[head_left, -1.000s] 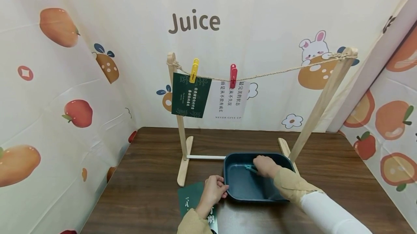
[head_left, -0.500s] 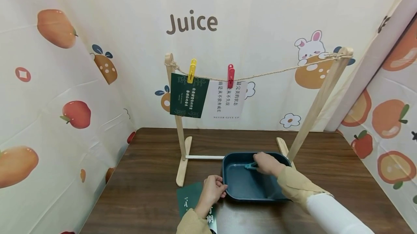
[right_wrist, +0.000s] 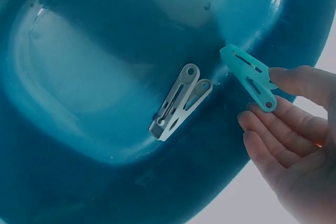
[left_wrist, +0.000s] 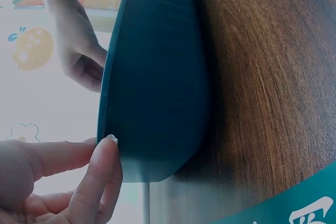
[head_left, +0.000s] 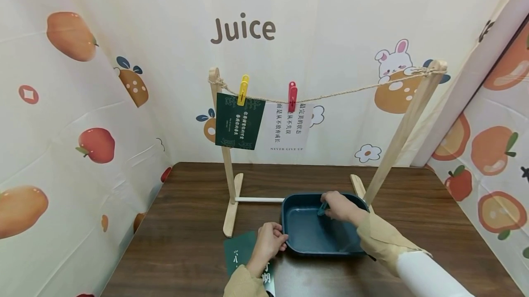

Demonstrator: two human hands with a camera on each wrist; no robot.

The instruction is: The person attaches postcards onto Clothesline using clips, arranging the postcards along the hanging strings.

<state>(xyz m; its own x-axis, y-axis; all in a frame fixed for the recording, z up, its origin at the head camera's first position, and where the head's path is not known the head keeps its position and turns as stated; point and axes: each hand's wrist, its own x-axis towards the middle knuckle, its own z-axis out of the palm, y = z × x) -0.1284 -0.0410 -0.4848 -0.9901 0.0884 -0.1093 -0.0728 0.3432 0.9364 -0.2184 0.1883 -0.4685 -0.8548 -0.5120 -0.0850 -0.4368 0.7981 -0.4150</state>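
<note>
My left hand pinches the near left rim of a dark blue plastic basin, thumb outside the wall in the left wrist view. Inside the basin, my right hand holds a teal clothespin by its handle end, between thumb and fingers. The pin's nose points away from the palm, towards the basin's inner wall. A pale grey clothespin lies beside it on the basin floor; the right hand hides it in the head view. Under my left wrist lies a dark green card with white characters, partly covered.
Behind the basin stands a wooden rack with a sagging rope. From it hang a green card under a yellow clothespin and a white card under a red clothespin. A white rod joins the feet.
The teal clothespin has turned in my right hand, from lying flat towards the left to a steeper, downward tilt. My right forearm has shifted slightly right; the left hand keeps its place.
</note>
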